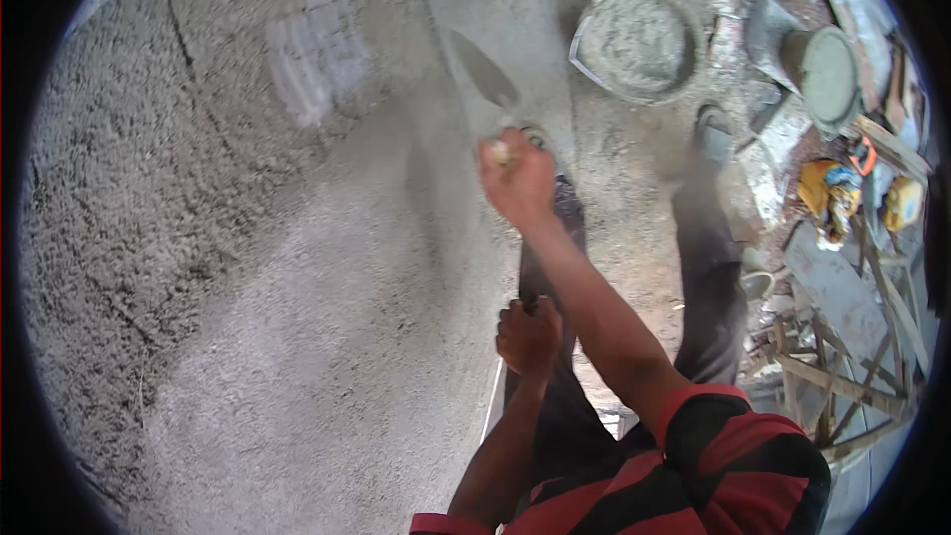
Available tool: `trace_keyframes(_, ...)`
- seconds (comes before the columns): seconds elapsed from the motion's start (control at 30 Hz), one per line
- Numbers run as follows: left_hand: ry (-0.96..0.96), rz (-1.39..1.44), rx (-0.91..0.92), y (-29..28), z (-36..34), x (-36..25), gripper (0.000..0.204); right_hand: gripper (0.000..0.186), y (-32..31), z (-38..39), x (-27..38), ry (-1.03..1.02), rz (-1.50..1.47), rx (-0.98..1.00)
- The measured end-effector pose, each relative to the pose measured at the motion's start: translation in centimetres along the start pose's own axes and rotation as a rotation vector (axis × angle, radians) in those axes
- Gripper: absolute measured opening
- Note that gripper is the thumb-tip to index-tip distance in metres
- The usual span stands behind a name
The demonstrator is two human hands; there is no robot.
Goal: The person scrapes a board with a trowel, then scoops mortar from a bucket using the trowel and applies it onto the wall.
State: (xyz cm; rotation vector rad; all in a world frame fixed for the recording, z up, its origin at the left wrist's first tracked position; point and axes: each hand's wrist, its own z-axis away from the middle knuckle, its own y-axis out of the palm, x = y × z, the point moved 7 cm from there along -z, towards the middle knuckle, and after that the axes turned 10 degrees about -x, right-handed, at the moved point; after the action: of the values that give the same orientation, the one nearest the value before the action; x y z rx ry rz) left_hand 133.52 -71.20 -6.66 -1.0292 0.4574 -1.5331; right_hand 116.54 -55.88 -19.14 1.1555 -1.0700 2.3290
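Observation:
My right hand (520, 180) is closed around the handle of a pointing trowel (483, 71). Its grey, leaf-shaped blade points up and left over a smooth strip of cement beside the rough surface. Lower down, my left hand (530, 337) is a closed fist against my dark trouser leg, near the knee; whatever its fingers hold, if anything, is hidden. To the left spreads a wide surface of grey mortar (129, 208), coarse on its far side and smoother toward me. A paler smeared patch (317, 54) marks its upper part.
A basin of wet mortar (634, 45) stands ahead to the right. Beyond it are a bucket (830, 74) with grey contents and crumpled yellow packaging (830, 193). Wooden offcuts (842, 381) and boards lie piled along the right side. My feet are on the dusty floor.

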Motion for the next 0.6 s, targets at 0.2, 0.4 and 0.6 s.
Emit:
trace_keyframes(0.2,-0.092,-0.064,0.067,-0.5,-0.2,0.1,0.05,0.035,-16.7,-15.6,-15.4,0.056,0.901,-0.097)
trace_keyframes(0.4,-0.062,-0.041,0.038,0.4,-0.8,-0.7,0.051,0.039,-11.2,-23.9,-23.0,-0.128,0.848,0.097)
trace_keyframes(0.6,-0.054,-0.02,-0.02,0.0,-0.8,1.2,0.051,0.039,-14.9,-15.2,-18.3,0.37,-0.001,0.194)
